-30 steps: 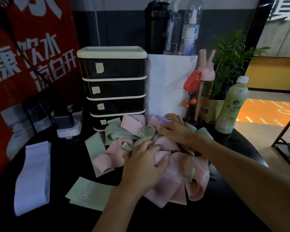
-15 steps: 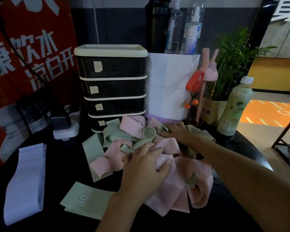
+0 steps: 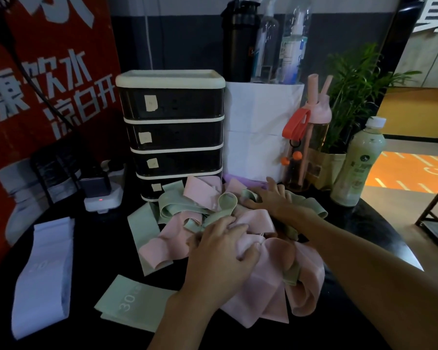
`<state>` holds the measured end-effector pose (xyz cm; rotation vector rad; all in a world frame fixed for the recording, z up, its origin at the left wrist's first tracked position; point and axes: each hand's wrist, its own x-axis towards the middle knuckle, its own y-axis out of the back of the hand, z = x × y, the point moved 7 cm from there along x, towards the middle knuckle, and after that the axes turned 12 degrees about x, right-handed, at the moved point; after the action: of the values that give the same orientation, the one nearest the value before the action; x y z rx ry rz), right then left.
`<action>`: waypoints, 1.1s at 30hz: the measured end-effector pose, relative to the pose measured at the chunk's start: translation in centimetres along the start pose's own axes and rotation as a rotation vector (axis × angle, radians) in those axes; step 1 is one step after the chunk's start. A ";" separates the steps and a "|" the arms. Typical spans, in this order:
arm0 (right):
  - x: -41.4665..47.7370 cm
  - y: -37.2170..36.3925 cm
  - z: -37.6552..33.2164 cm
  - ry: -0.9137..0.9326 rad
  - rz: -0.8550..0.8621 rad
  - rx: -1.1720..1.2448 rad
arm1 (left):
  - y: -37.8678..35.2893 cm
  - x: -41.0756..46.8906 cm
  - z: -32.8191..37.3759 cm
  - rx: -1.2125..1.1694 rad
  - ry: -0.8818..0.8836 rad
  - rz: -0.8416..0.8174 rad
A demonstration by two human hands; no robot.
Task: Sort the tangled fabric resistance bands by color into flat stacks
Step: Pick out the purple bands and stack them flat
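Black table (image 3: pixel 94 251) bears tangled pink and green bands (image 3: pixel 177 236); left grip (image 3: pixel 220 251) clutches pink, right grip (image 3: pixel 269 198) flat

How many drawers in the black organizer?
4, stacked in the organizer: top drawer, second drawer, third drawer, bottom drawer, partly hidden behind the band pile.

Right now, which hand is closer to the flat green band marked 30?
Left. The left hand grips pink fabric just beyond the green band; the right hand lies farther back on the tangled pile.
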<state>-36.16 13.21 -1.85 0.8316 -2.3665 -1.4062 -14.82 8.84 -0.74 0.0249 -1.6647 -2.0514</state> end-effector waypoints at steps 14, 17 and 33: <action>-2.2 2.6 -1.5 0.084 0.073 0.149 | 0.8 -0.3 0.2 -0.027 0.004 -0.001; -4.3 3.9 -3.1 0.164 0.080 0.139 | 1.2 -0.4 0.4 -0.024 0.003 0.004; -15.6 15.4 -9.5 0.665 0.323 0.579 | 13.7 -0.4 1.8 -0.435 -0.022 0.351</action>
<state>-24.18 21.30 17.13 0.8216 -2.2136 -0.2360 -10.10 8.83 12.30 -0.4074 -1.1056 -2.0888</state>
